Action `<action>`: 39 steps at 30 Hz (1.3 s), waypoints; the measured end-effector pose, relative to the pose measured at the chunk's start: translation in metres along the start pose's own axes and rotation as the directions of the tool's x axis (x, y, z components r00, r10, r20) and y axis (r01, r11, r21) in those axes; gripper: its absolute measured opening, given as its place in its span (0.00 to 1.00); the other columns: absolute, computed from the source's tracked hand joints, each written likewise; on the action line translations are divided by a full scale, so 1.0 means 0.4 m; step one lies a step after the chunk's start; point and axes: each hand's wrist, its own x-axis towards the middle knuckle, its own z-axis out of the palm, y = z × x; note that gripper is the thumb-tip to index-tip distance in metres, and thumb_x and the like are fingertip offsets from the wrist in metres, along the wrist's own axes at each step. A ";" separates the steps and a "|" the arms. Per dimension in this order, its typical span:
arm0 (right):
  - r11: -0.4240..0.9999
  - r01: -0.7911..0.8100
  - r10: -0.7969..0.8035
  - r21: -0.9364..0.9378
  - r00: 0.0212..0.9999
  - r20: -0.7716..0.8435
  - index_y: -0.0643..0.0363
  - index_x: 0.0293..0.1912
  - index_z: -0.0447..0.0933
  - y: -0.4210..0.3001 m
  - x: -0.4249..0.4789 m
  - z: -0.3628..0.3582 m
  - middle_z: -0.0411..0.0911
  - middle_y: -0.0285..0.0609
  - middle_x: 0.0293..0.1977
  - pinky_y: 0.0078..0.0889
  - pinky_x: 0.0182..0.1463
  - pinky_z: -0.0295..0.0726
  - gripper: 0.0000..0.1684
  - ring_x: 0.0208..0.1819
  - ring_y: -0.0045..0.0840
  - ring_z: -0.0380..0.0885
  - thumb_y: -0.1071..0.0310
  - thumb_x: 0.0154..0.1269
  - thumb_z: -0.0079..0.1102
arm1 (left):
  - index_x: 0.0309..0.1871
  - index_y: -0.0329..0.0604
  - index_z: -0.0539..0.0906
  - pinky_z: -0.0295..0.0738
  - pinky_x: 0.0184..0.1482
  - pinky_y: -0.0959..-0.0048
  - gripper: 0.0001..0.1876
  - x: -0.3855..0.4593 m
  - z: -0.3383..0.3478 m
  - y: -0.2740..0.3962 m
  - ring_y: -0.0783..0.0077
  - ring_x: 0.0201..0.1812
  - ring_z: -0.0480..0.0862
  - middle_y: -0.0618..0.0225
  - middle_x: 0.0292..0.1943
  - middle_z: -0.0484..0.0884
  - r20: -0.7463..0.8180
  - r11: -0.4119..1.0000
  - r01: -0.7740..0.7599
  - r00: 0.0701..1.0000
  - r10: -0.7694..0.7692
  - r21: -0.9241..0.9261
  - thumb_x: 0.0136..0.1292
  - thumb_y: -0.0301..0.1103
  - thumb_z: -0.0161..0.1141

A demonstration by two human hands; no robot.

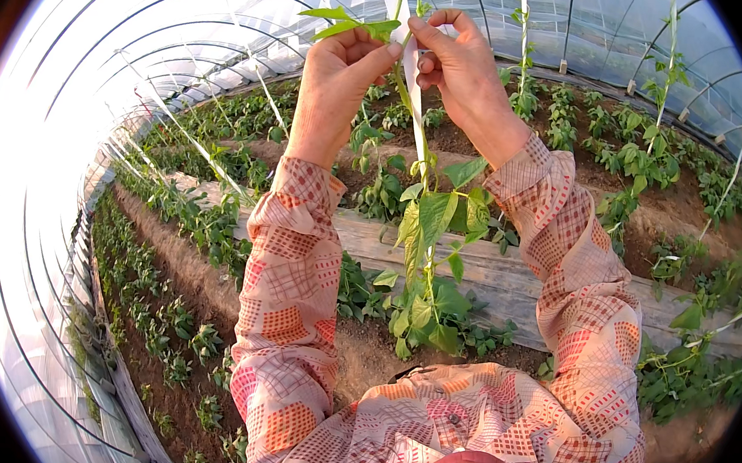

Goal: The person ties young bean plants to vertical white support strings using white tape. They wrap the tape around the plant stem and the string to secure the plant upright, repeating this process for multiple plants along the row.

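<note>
A climbing bean vine [403,92] rises in front of me beside a white support strip [420,132], its stem crossing the strip between my hands. My left hand [340,74] pinches the green stem between thumb and fingers, just under a cluster of bright leaves [353,24]. Slightly higher and to the right, the thumb and forefinger of my right hand [463,67] close on the stem beside the strip. The other right fingers are curled. Broad leaves [438,217] hang lower on the same plant, some of them yellowish and curled.
Rows of low bean plants [184,322] grow in brown soil on both sides. Behind the vine runs a pale sheet-covered strip of ground [497,272]. More white support strips [666,91] stand around. A plastic film tunnel [591,34] on curved hoops encloses everything.
</note>
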 end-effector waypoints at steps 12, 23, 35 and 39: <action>0.967 0.111 -0.101 -0.230 0.993 0.058 0.56 0.48 0.73 -0.023 -0.007 0.005 0.80 0.30 0.29 0.14 0.21 0.73 0.16 0.21 0.08 0.71 0.60 0.66 0.65 | 0.39 0.34 0.81 0.72 0.37 0.78 0.12 -0.006 0.014 0.002 0.81 0.31 0.77 0.70 0.31 0.82 0.028 1.000 -0.025 0.999 0.025 0.012 0.61 0.35 0.66; 0.912 0.176 -0.148 -0.371 0.984 0.102 0.61 0.53 0.77 -0.036 0.018 -0.011 0.80 0.31 0.33 0.13 0.23 0.73 0.18 0.22 0.09 0.72 0.64 0.68 0.62 | 0.39 0.29 0.83 0.73 0.30 0.78 0.13 0.003 0.025 -0.020 0.82 0.27 0.78 0.68 0.25 0.83 -0.051 0.982 -0.158 0.985 0.164 0.105 0.54 0.30 0.62; 0.865 0.090 0.011 -0.494 0.980 0.198 0.58 0.58 0.75 -0.075 0.005 0.030 0.73 0.25 0.26 0.10 0.20 0.57 0.20 0.19 0.04 0.62 0.63 0.69 0.56 | 0.36 0.32 0.84 0.76 0.30 0.74 0.10 0.007 0.018 -0.048 0.76 0.26 0.81 0.63 0.25 0.84 -0.105 0.975 -0.184 0.975 0.197 0.126 0.52 0.29 0.61; 0.856 0.089 0.038 -0.509 0.972 0.234 0.59 0.57 0.75 -0.082 0.015 0.010 0.74 0.23 0.31 0.09 0.19 0.53 0.20 0.19 0.03 0.60 0.63 0.68 0.58 | 0.36 0.32 0.84 0.78 0.32 0.72 0.11 -0.004 0.023 -0.020 0.72 0.27 0.83 0.59 0.26 0.85 -0.129 0.958 -0.179 0.969 0.211 0.223 0.52 0.29 0.61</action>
